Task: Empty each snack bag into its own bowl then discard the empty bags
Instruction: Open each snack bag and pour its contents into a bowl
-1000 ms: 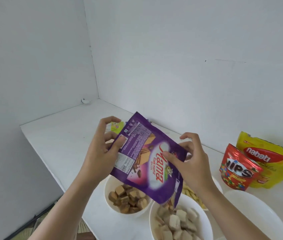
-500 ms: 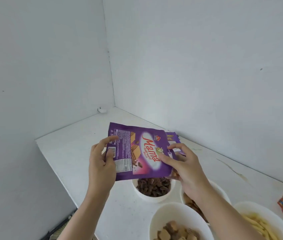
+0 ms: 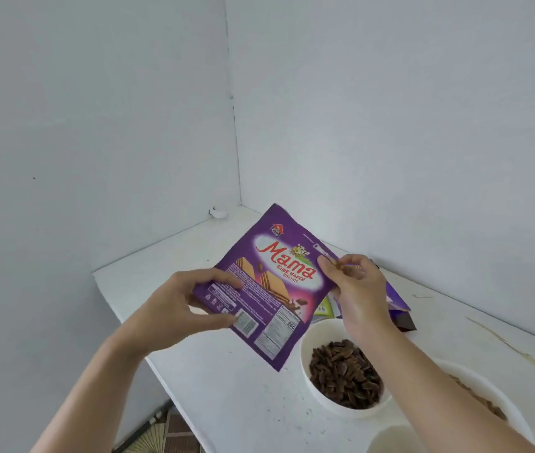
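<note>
A flat purple wafer bag [image 3: 269,282] is held above the white counter [image 3: 227,403]. My left hand [image 3: 181,308] pinches its lower left edge, and my right hand [image 3: 354,289] pinches its upper right edge. Below it to the right stands a white bowl [image 3: 308,380] of dark seeds. A second white bowl [image 3: 495,390] with brown snacks sits further right, partly behind my right arm. Other flattened bags [image 3: 397,305], purple and green, lie on the counter behind my right hand.
White walls meet in a corner behind the counter. A small white object [image 3: 218,213] lies in that corner. The counter's left edge runs diagonally, with floor [image 3: 161,436] below it. Another white bowl rim [image 3: 390,439] shows at the bottom edge.
The view has swung left, so the red and yellow bags have left the frame. Both hands have carried the purple bag left, away from the wafer bowls, and turned it flatter.
</note>
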